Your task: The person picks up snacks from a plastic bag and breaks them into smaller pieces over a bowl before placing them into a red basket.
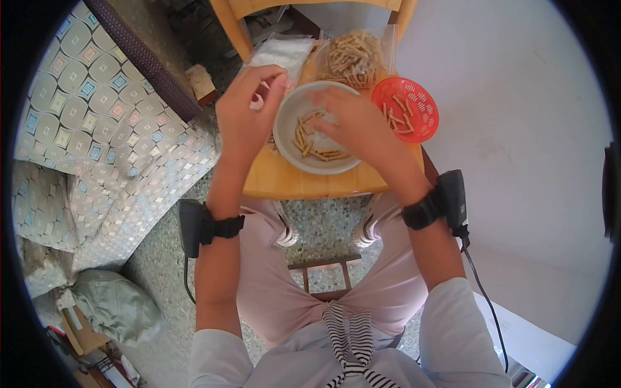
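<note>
Half curling the left hand (252, 97) over the left side of a yellow-varnished wooden chair seat (265, 182), bringing thumb and fingertips near each other; showing something small and pinkish between them, too unclear to name, so not being able to tell whether pinching it. Wearing one black strapped device (229, 226) on that forearm. Going rightward, seeing one clear, crinkled plastic bag (284, 50) lying just behind the left hand. Next, finding one round, smooth, pale grey bowl (318, 168) on the seat, containing roughly a dozen short tan root-like sticks (301, 139), slender, rough and slightly crooked, overlapping too much for exact counting. Behind that, noticing one transparent plastic pouch (390, 48), bulging with a heap of similar sticks (352, 55), too many and too tangled for counting. Holding the right hand (359, 123) over the bowl's right side, spreading thumb and forefinger apart above the sticks, blurring at the fingertips; not being able to tell whether touching any. Just right of the bowl, spotting one round red plastic basket (427, 123), slotted through its sides, holding about seven scattered sticks (409, 107). Farther right, wearing a second black strapped device (420, 212), trailing one dark cable (482, 278).
</note>
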Demonstrator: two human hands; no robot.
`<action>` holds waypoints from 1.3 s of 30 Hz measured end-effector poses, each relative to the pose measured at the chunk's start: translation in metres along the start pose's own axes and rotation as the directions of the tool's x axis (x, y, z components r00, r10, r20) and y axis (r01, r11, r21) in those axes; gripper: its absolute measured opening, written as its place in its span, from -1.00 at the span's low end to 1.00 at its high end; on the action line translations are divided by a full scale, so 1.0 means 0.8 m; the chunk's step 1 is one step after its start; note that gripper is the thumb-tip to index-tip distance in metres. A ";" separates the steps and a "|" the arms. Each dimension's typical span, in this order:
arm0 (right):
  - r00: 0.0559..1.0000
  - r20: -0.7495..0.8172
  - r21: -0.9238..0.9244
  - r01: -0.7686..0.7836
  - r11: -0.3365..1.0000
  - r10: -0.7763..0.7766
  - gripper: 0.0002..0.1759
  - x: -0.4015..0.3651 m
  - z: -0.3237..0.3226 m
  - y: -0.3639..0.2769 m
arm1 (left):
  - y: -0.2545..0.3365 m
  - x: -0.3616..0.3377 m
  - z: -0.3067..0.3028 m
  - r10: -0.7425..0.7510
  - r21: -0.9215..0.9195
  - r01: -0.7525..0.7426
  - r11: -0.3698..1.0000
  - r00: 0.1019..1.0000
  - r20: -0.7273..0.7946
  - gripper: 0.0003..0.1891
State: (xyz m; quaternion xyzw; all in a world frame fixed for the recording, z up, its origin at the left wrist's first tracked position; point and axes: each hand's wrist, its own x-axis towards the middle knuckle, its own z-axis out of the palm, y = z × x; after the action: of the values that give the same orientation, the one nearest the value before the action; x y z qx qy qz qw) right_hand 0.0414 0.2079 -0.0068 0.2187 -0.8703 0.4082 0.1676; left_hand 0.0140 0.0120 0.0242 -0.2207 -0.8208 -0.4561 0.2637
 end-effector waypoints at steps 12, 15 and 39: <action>0.813 0.510 -0.584 0.088 0.807 0.281 -0.61 -0.032 0.048 0.023 | -0.085 -0.012 -0.018 -0.018 0.581 -0.148 0.800 0.963 0.271 -0.83; 0.872 0.435 -0.566 0.072 0.821 0.223 -0.84 -0.036 0.056 0.032 | -0.082 -0.014 -0.010 -0.118 0.549 -0.076 0.832 0.944 0.308 -0.77; 0.966 -0.016 0.202 -0.251 0.947 0.260 -0.76 0.011 0.020 0.000 | -0.032 -0.012 0.018 0.064 0.093 -0.127 0.987 0.862 0.503 -0.76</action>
State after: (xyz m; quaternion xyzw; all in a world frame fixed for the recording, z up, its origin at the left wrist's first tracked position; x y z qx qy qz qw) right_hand 0.0319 0.1936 -0.0124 0.1111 -0.8427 0.5154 0.1090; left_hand 0.0029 0.0112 -0.0047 -0.3546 -0.8756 -0.3185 0.0785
